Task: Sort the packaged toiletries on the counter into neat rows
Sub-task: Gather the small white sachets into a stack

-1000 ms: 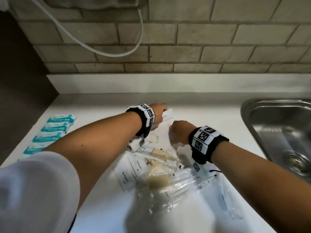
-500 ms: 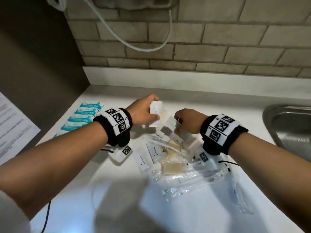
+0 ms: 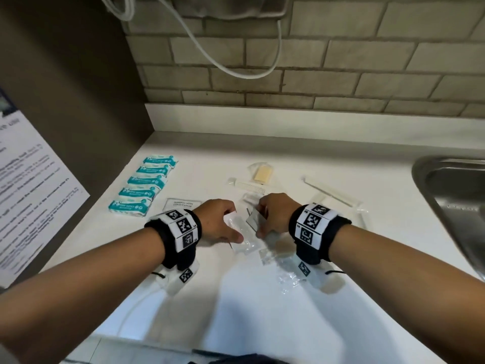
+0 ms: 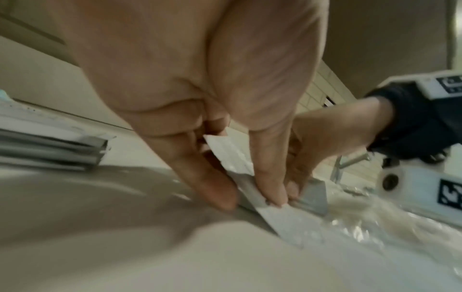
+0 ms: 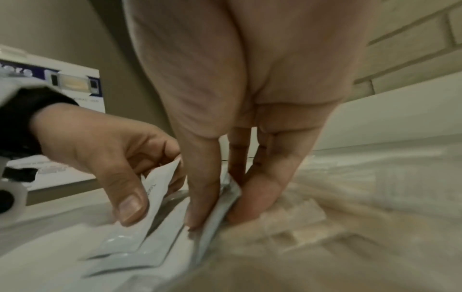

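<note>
My left hand [image 3: 233,223] pinches a small white sachet [image 3: 240,228] between thumb and fingers, low over the white counter [image 3: 199,164]. In the left wrist view, that sachet [image 4: 287,219] touches the counter by one edge. Right beside it, my right hand [image 3: 259,222] pinches a grey-white sachet [image 3: 253,219]; the right wrist view shows the thumb and fingers clamped on this sachet [image 5: 220,203]. A row of several teal packets [image 3: 147,185] lies at the left, with a shampoo sachet [image 3: 182,204] flat next to it.
Behind the hands lie a wrapped soap bar [image 3: 262,173] and a packaged comb [image 3: 249,185]. Long clear toothbrush packs [image 3: 330,193] lie to the right, crumpled clear packets [image 3: 283,266] under my right wrist. A steel sink [image 3: 451,206] is at far right, a paper notice [image 3: 34,193] on the left wall.
Both hands have come closer together and lower onto the counter, each pinching a sachet. The head view has swung, so the teal row and spread-out packets show more.
</note>
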Motion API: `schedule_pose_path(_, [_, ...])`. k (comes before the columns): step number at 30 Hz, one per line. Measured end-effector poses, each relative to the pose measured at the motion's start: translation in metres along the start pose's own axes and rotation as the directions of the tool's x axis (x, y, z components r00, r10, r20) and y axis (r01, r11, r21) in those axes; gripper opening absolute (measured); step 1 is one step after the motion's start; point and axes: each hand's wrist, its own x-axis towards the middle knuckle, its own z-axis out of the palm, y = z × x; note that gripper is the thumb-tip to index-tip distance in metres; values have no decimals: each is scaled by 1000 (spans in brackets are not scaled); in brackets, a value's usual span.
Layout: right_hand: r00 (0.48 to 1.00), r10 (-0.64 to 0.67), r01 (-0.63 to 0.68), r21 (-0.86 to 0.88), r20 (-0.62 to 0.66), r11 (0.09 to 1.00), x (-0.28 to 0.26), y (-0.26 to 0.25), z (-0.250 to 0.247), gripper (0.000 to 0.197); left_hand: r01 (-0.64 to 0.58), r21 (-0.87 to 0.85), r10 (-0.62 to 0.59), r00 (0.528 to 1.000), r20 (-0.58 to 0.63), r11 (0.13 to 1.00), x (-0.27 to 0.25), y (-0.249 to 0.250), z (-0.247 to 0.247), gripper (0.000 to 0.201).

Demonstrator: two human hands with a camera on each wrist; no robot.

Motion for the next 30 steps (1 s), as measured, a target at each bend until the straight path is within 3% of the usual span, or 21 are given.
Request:
schedule_pose_path(4, [996, 76, -79, -58, -54, 995, -5, -10, 4, 54, -44, 138, 52, 997, -57, 990, 1, -3, 6, 49])
schedule_pose_path(7, [991, 121, -125, -87, -50, 988, -6, -15, 5, 46, -52, 198, 50, 999, 14, 979, 1, -4, 9, 80])
schedule_pose_path(9, [990, 141, -143, -95, -31, 985, -6, -17, 5, 37, -57, 240, 50, 998, 34, 969, 0, -1, 11, 89])
schedule_pose_path(14, [984, 174, -175, -53, -22, 983, -4, -22, 8, 38, -95, 310, 77, 995, 70, 946, -2, 5, 11, 71])
schedule_pose_path(18, [979, 202, -201, -78, -6, 976, 4, -21, 8, 40, -144, 200, 122, 986, 117, 969, -5, 7, 7, 61])
schedule_pose_path(22, [978, 205, -207, -119, -28, 971, 15, -13, 1, 26, -175, 127, 156, 977, 147, 976, -6, 4, -1, 51])
schedule_pose_path(26, [975, 203, -214, -133, -90, 968, 29, -2, -6, 38, -200, 33, 196, 976, 91, 979, 1, 6, -22, 51])
schedule_pose_path(28, [981, 177, -186, -148, -74, 971, 32, 0, -9, 51, -212, -16, 213, 977, 21, 977, 5, 9, -34, 49])
schedule_pose_path(30, [990, 135, -138, -189, -27, 972, 34, 1, -10, 52, -213, -67, 209, 976, -51, 975, 10, 11, -43, 41])
